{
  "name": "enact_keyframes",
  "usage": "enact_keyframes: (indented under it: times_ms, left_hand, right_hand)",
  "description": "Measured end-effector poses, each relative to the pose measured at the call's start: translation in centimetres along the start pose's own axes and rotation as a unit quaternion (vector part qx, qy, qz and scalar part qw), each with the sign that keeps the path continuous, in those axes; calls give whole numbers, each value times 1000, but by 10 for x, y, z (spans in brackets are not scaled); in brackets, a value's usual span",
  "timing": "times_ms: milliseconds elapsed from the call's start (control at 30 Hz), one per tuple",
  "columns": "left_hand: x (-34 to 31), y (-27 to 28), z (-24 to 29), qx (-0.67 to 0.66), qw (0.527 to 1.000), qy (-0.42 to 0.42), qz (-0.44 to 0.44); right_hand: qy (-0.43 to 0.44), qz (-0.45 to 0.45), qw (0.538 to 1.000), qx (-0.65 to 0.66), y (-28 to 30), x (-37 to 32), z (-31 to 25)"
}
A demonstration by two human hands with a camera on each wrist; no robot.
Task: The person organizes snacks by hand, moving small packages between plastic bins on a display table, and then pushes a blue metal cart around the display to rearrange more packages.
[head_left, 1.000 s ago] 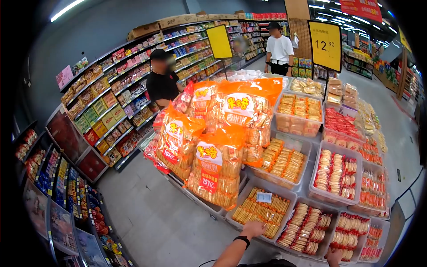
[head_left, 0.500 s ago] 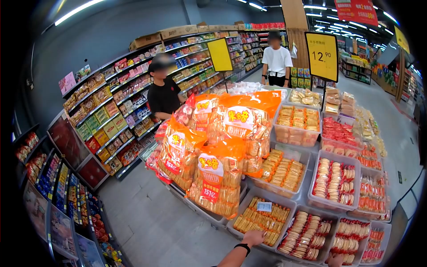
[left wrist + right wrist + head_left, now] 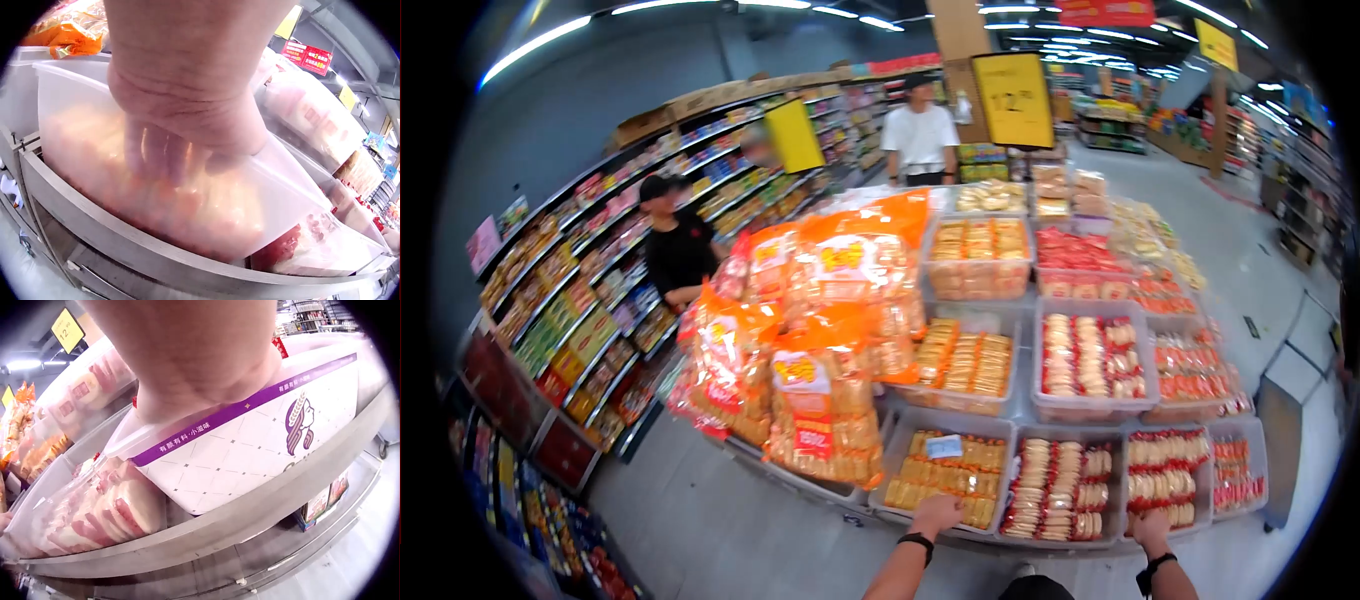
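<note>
My left hand (image 3: 938, 512) reaches over the front rim of a translucent bin (image 3: 275, 187) of gold-wrapped snacks (image 3: 968, 475). In the left wrist view its fingers (image 3: 156, 153) show blurred through the wall, extended downward inside, near the packets. My right hand (image 3: 1152, 525) is at the front rim of another bin (image 3: 250, 434), which has a purple band and a woman's-head logo. Red-wrapped round biscuits (image 3: 1165, 487) lie in rows there. That hand's fingers are hidden behind the rim in the right wrist view, so I cannot tell what they hold.
Between my hands stands a bin of biscuit rows (image 3: 1055, 480). Big orange snack bags (image 3: 825, 400) are piled at the left. More bins (image 3: 1090, 405) and a yellow price sign (image 3: 1015, 100) stand behind. A metal ledge (image 3: 206, 528) runs below. Two people (image 3: 920, 140) stand beyond the display.
The head view has turned right, so the display sits further left. My right hand and wrist show more fully. Both hands remain at the fronts of the same bins.
</note>
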State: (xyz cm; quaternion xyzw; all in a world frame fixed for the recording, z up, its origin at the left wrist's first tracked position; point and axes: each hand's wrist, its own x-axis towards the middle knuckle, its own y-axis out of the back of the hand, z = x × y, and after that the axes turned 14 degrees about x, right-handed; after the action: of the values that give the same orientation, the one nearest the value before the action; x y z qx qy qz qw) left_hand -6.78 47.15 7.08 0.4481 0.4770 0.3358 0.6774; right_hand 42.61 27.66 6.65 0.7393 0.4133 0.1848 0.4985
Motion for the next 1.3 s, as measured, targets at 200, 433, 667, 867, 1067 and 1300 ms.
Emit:
enact_keyframes:
  times_ms: [200, 433, 667, 867, 1067, 1300]
  left_hand:
    - [-9, -9, 0, 83, 996, 31, -29]
    - [-11, -1, 8, 75, 997, 27, 3]
    - [-23, 32, 22, 52, 997, 29, -50]
    - [16, -30, -11, 92, 993, 38, -59]
    - [-15, 8, 9, 61, 997, 30, -47]
    - [-11, 2, 4, 47, 999, 12, -5]
  right_hand:
    - [-43, -82, 995, 46, 24, -11, -24]
    - [-78, -62, 995, 13, 22, -15, -16]
    - [-61, -30, 998, 18, 12, -6, -12]
    - [-71, -25, 996, 39, 13, -12, -8]
    - [-13, 8, 999, 30, -15, -2, 20]
    - [16, 71, 997, 10, -24, 4, 21]
